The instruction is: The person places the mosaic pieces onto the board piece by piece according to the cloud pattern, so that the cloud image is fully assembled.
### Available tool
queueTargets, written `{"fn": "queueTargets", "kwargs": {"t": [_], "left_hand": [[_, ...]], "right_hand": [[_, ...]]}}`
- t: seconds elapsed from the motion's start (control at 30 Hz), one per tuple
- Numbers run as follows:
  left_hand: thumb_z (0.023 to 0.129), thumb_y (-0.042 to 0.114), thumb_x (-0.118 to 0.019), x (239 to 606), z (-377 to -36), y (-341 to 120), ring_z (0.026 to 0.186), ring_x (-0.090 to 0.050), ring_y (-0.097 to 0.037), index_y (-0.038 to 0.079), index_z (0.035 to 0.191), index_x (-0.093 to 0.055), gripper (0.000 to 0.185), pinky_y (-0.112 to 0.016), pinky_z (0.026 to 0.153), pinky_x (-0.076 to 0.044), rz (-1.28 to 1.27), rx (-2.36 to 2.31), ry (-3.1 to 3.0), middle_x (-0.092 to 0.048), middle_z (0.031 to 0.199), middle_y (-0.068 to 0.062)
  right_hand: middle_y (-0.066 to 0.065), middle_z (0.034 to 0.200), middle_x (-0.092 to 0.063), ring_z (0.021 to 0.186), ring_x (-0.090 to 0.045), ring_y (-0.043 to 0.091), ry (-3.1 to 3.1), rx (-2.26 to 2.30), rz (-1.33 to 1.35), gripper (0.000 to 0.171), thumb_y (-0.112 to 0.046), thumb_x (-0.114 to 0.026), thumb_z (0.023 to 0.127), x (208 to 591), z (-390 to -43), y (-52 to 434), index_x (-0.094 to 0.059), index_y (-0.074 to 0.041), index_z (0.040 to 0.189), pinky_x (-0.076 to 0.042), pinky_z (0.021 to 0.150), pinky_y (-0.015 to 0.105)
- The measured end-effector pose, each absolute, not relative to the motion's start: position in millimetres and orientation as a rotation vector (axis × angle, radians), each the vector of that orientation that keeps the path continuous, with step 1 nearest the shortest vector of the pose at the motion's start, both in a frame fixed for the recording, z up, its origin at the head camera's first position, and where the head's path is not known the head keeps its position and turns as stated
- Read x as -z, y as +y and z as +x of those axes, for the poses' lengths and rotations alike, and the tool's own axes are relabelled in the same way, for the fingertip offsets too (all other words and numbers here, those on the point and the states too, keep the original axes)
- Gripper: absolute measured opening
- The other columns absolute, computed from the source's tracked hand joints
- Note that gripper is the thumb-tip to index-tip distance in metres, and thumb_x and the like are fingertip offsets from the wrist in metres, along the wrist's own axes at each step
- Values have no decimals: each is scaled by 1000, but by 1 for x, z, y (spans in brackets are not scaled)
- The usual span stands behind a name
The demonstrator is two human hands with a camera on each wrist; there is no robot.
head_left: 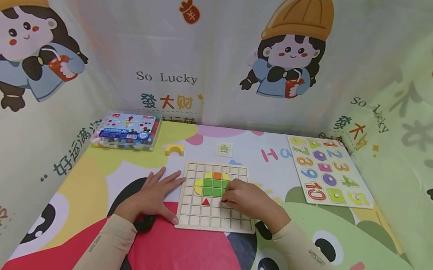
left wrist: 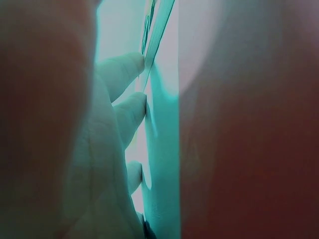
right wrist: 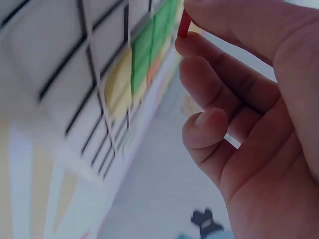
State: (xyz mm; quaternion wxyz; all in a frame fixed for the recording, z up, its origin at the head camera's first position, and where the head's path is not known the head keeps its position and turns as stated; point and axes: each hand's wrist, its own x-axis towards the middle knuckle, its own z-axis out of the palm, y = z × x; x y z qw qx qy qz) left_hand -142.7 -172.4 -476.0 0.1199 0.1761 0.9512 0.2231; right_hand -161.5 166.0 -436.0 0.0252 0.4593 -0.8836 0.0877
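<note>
A wooden grid board [head_left: 191,221] lies on the patterned table cover. Green squares [head_left: 212,188], yellow rounded pieces [head_left: 198,187] and an orange square [head_left: 217,176] form a shape in its upper middle. Below them sits a red triangle [head_left: 206,202]. My left hand [head_left: 152,196] spreads its fingers along the board's left edge, with fingertips [left wrist: 135,62] against the side. Over the right part of the grid, my right hand [head_left: 251,200] pinches a small red piece [right wrist: 184,24] between thumb and forefinger. That piece shows edge-on in the right wrist view, its outline hidden.
A clear plastic case [head_left: 127,131] with colourful contents stands at the back left. Near it is a yellow arch block [head_left: 175,150]. A small pattern card [head_left: 224,149] lies beyond the board, and a number puzzle board [head_left: 330,168] at the right. Printed curtains surround the table.
</note>
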Motion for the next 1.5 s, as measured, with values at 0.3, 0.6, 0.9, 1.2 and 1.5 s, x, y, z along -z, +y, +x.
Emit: {"fn": "queueTargets", "kwargs": {"t": [0.3, 0.6, 0.9, 1.2, 1.5], "left_hand": [[60, 65, -95, 474, -143, -171, 165, 2, -45, 29, 166, -36, 126, -72, 129, 3, 526, -639, 2781, -22, 178, 0], [60, 66, -94, 476, -143, -173, 165, 2, -45, 30, 167, -35, 127, -71, 129, 3, 516, -629, 2785, -21, 179, 0], [60, 66, -95, 475, -142, -173, 165, 2, -45, 30, 166, -36, 127, -71, 129, 4, 514, -643, 2779, -22, 178, 0], [59, 66, -95, 476, -142, -172, 165, 2, -45, 30, 166, -36, 127, -71, 129, 3, 510, -632, 2781, -22, 178, 0], [59, 65, -95, 475, -142, -172, 165, 2, -46, 29, 166, -36, 127, -72, 129, 3, 513, -639, 2783, -22, 178, -1]], "right_hand": [[1, 107, -72, 100, -66, 14, -2770, -226, 1454, 16, -27, -79, 96, 446, -165, 141, -85, -20, 110, -61, 86, 28], [-1, 105, -72, 98, -65, 12, -2767, -254, 1462, 14, -25, -80, 96, 452, -166, 137, -86, -23, 108, -61, 86, 26], [-2, 105, -72, 98, -64, 11, -2832, -310, 1407, 16, -23, -81, 94, 452, -163, 137, -86, -21, 109, -61, 88, 26], [-4, 108, -75, 101, -66, 11, -2904, -347, 1376, 16, -26, -79, 97, 451, -161, 136, -84, -21, 111, -61, 92, 29], [-7, 104, -81, 88, -67, 3, -2905, -716, 1310, 16, -17, -74, 100, 446, -160, 157, -83, -18, 112, -59, 83, 27]]}}
